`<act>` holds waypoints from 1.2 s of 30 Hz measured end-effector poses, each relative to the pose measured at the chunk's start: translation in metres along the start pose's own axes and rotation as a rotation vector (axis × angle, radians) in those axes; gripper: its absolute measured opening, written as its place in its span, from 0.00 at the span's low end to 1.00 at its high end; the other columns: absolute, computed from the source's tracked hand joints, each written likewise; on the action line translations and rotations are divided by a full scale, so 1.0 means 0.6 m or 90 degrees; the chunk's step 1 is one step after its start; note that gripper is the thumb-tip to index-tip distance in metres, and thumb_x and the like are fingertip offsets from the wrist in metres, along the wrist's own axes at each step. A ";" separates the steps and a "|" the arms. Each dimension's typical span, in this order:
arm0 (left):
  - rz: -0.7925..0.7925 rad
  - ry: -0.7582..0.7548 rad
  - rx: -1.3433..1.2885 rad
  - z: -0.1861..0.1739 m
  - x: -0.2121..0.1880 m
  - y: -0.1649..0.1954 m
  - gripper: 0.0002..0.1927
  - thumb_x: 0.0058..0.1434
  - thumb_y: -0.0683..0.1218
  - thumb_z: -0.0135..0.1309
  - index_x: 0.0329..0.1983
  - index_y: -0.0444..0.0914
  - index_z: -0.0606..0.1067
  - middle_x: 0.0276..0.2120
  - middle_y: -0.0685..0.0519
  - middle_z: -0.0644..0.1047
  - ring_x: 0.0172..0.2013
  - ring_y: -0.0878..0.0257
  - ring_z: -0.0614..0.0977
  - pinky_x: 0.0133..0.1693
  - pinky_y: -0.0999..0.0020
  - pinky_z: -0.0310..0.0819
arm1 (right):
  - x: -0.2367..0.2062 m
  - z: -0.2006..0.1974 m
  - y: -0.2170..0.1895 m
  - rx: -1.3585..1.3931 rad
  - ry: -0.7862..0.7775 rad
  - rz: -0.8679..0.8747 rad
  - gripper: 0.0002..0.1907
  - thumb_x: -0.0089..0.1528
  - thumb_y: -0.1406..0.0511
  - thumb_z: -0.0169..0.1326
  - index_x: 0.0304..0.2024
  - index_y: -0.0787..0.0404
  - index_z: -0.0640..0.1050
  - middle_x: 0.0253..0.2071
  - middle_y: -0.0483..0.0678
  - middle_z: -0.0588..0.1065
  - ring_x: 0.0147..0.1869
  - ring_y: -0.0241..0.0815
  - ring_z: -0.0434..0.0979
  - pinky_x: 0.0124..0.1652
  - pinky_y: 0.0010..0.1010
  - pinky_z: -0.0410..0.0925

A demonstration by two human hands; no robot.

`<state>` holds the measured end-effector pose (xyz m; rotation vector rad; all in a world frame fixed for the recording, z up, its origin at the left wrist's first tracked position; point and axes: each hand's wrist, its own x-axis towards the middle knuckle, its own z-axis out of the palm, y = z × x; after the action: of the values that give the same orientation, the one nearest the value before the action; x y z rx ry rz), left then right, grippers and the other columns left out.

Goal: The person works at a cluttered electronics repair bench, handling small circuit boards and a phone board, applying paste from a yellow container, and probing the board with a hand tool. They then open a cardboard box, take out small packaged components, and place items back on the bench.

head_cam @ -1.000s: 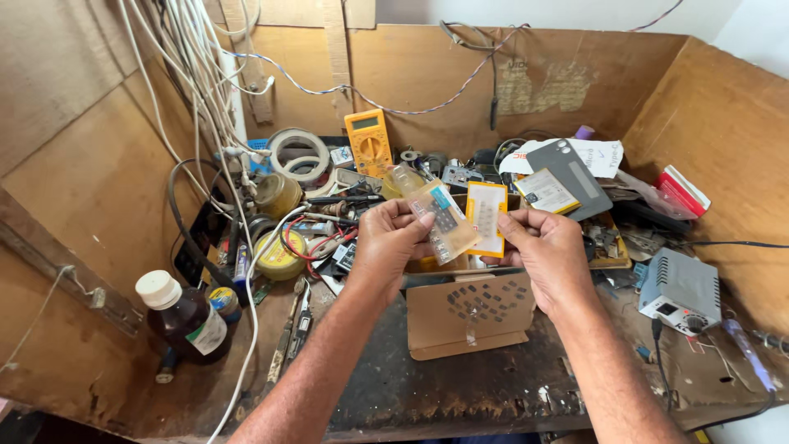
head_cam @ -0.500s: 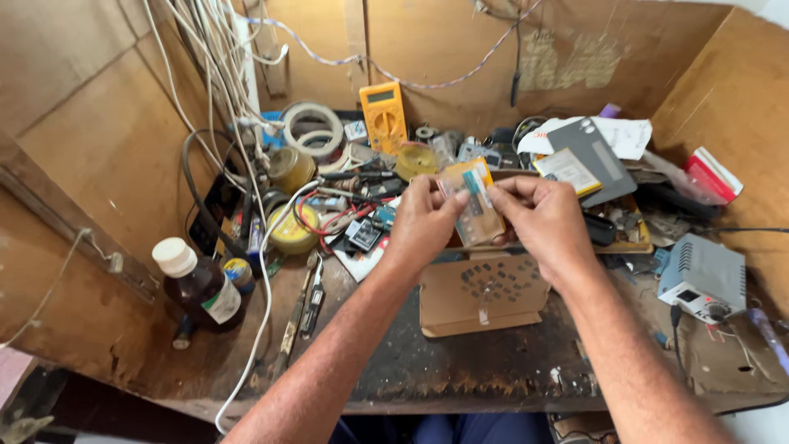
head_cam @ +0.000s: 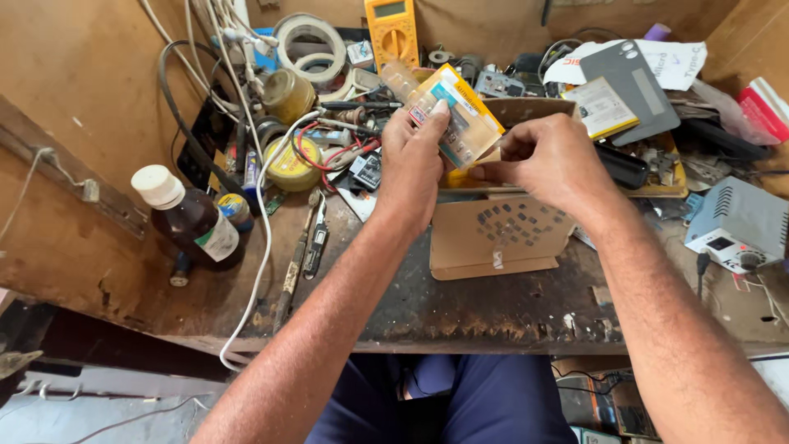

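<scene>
My left hand and my right hand together hold a small clear plastic packet with a yellow and orange card above the workbench. The left thumb and fingers pinch the packet's left side. The right fingers pinch its lower right edge. Below the hands a piece of brown cardboard with several small dark chips on it lies on the dark bench top.
A brown bottle with a white cap stands at the left. A yellow multimeter, tape rolls, cables, a screwdriver, phone parts and a grey power supply crowd the bench. Wooden walls enclose it.
The camera has moved closer and lower over the bench. Both hands still hold the packet, now nearer to me and tilted.
</scene>
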<state>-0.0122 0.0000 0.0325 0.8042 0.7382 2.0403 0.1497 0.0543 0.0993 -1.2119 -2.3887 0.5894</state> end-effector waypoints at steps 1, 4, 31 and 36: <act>-0.021 0.004 -0.022 -0.003 -0.001 0.002 0.12 0.73 0.43 0.50 0.53 0.31 0.71 0.44 0.50 0.78 0.43 0.64 0.81 0.46 0.63 0.79 | 0.001 0.001 0.001 -0.011 -0.011 0.008 0.20 0.53 0.57 0.76 0.30 0.67 0.83 0.25 0.49 0.79 0.27 0.34 0.73 0.30 0.30 0.69; -0.046 0.001 -0.064 -0.006 0.000 0.005 0.12 0.71 0.42 0.49 0.53 0.31 0.69 0.44 0.50 0.78 0.44 0.63 0.82 0.47 0.61 0.81 | 0.002 -0.007 0.013 0.079 0.014 0.020 0.09 0.59 0.64 0.67 0.36 0.63 0.84 0.27 0.45 0.80 0.28 0.30 0.75 0.30 0.27 0.70; -0.124 0.015 -0.114 0.004 -0.018 0.028 0.12 0.67 0.36 0.46 0.53 0.31 0.71 0.46 0.43 0.80 0.46 0.56 0.84 0.51 0.57 0.80 | -0.032 -0.047 0.003 0.004 0.083 -0.106 0.13 0.51 0.67 0.68 0.39 0.61 0.84 0.35 0.50 0.81 0.35 0.44 0.81 0.37 0.38 0.73; -0.128 -0.014 -0.119 0.003 -0.024 0.032 0.12 0.68 0.37 0.45 0.54 0.30 0.72 0.47 0.42 0.80 0.47 0.55 0.84 0.52 0.57 0.81 | -0.028 -0.036 0.000 -0.112 0.098 -0.209 0.15 0.45 0.66 0.72 0.32 0.64 0.83 0.30 0.54 0.76 0.35 0.45 0.75 0.37 0.39 0.69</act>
<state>-0.0128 -0.0215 0.0434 0.6198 0.5809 1.8843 0.1706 0.0445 0.1147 -0.8656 -2.4712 0.1802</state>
